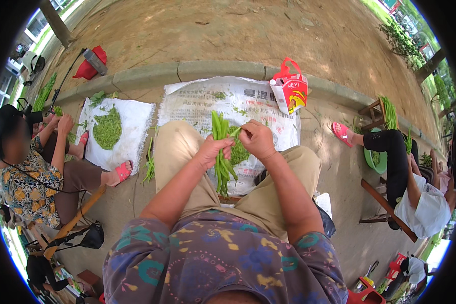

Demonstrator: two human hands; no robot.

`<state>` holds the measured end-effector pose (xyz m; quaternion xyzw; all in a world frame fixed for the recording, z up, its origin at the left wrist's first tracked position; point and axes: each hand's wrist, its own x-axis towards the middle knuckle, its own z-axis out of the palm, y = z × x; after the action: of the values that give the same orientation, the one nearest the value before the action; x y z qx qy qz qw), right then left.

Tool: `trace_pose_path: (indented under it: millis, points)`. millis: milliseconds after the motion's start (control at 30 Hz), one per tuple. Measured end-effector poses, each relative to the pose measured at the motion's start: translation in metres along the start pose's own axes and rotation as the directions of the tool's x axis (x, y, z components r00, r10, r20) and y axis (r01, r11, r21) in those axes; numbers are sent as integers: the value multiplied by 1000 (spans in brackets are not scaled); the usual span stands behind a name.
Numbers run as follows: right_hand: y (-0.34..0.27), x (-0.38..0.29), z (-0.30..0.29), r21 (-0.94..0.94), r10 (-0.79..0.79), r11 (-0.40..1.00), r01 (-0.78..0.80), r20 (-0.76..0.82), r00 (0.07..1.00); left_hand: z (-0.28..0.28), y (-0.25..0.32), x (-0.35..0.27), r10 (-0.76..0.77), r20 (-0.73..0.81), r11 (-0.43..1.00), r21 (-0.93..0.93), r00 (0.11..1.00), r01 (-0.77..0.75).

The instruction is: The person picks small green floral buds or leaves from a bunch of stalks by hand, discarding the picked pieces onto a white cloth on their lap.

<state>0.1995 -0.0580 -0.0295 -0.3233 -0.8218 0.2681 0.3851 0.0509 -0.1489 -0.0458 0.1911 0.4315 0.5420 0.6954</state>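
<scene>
A bundle of long green stalks, perhaps leafy vegetable stems, stands out above and below my left hand, whose fingers are closed around it. Close on the right, my right hand pinches a pale green piece at the bundle's side. Beneath both hands, between my knees, a heap of small green bits lies on a white woven sack that bears printed writing. More green bits are scattered over the sack's far part. The hands and bundle hide some of the heap.
A red and white carrier bag stands at the sack's far right corner, by a concrete kerb. On the left, a seated person handles greens beside another white sack with a green heap. People sit at right near a green basin.
</scene>
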Motion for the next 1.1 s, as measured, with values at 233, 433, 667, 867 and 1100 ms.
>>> trace_pose_path:
  millis: [233,433,667,867,1100]
  points:
    - [35,-7,20,43,115,993,-113,-40,993,4,7,-3,33,36,999,-19,999,-32]
    - [-2,41,-61,541,538,742,-396,-128,833,-23,6,-22,80,23,994,-80,997,-78]
    - [11,-4,-9,104,297,938,-332,258,920,-11,8,-9,117,20,990,-77,993,-115]
    - [0,-14,6,487,397,698,-525,347,850,-10,7,-5,128,54,992,-20,990,-127]
    - [-44,-7,3,613,331,659,-435,283,900,-12,9,-10,109,81,991,63,991,-115]
